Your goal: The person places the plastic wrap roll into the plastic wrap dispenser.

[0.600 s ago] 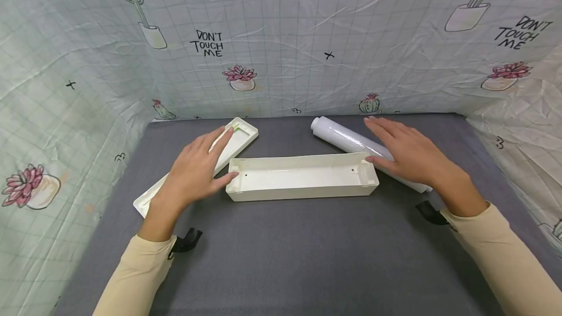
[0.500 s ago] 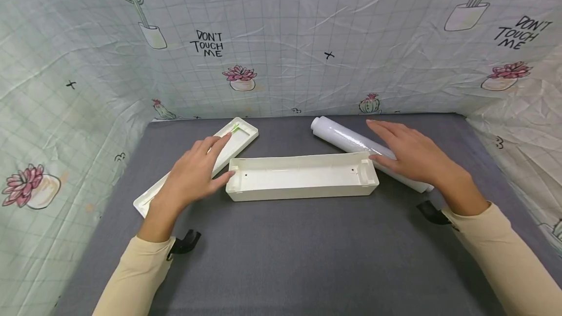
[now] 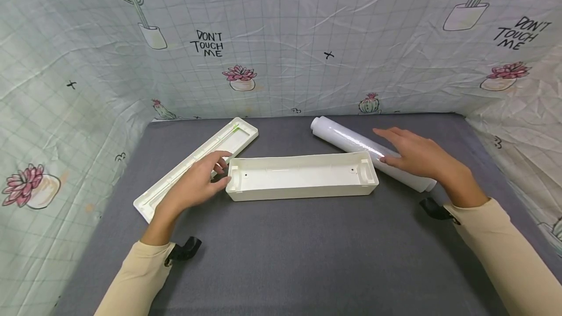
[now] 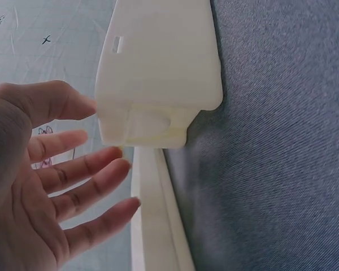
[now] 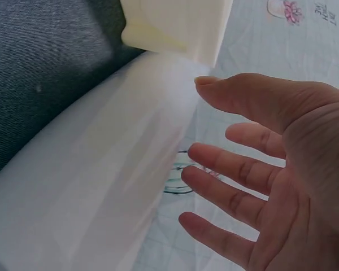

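Note:
A long white open-topped plastic box lies crosswise in the middle of the table. My left hand hovers beside its left end, over a long white lid-like tray, fingers loosely bent and holding nothing. In the left wrist view the thumb tip is at the box's edge; whether it touches, I cannot tell. Behind the box's right end lies a roll of clear plastic wrap, slanting down to the right. My right hand is held above that roll, fingers spread and nothing in them.
Dark grey cloth covers the table, with its near part in front of the box. A printed fabric curtain with cactus drawings stands along the back and both sides. Black wrist straps show at the sleeves.
My left hand has drawn back toward me and its fingers have bent more. The right hand has shifted slightly right and nearer, off the box's corner. Box, tray and roll stay put.

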`<action>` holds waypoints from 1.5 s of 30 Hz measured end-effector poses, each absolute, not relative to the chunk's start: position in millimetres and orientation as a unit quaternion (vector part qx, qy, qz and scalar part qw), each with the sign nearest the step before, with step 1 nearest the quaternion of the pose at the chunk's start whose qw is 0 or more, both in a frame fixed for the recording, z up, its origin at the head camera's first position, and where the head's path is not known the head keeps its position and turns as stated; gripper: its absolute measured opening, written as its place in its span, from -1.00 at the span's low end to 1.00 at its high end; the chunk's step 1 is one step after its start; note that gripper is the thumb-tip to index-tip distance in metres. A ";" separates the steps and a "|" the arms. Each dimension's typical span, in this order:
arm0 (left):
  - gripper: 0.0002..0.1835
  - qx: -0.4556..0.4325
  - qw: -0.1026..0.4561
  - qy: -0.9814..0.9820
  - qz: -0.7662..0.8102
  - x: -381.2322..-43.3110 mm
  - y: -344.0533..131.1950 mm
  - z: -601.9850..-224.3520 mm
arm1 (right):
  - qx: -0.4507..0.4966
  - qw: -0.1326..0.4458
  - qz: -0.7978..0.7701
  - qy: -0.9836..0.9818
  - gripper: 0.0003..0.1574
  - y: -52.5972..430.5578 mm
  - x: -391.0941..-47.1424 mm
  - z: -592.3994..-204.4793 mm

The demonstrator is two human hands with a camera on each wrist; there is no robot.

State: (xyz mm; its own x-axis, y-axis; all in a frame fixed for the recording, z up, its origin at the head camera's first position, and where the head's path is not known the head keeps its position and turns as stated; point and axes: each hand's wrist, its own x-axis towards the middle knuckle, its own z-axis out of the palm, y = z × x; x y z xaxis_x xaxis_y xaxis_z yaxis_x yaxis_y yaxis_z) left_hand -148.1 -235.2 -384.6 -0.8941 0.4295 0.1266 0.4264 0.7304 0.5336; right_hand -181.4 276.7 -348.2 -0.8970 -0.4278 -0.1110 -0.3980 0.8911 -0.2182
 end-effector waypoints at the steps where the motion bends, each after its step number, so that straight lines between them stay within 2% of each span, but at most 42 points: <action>1: -0.42 0.233 0.007 0.927 0.294 -148.6 -235.0 -385.9 | -0.210 0.083 -0.097 0.969 -0.06 277.1 -182.1 -349.0; 9: -0.50 0.235 0.037 0.912 0.334 -150.7 -235.2 -393.8 | -0.206 0.107 -0.092 0.968 -0.04 278.5 -188.0 -359.4; 18: -0.53 0.226 0.061 0.903 0.360 -154.5 -238.0 -399.9 | -0.204 0.105 -0.077 0.970 -0.05 276.7 -195.1 -365.2; 28: -0.52 0.225 0.064 0.903 0.360 -156.1 -238.4 -401.5 | -0.176 0.066 -0.102 0.977 -0.18 273.1 -201.3 -379.1; 45: -0.53 0.233 0.059 0.902 0.359 -159.5 -241.2 -401.9 | -0.149 0.024 -0.225 0.963 -0.16 274.5 -214.7 -405.7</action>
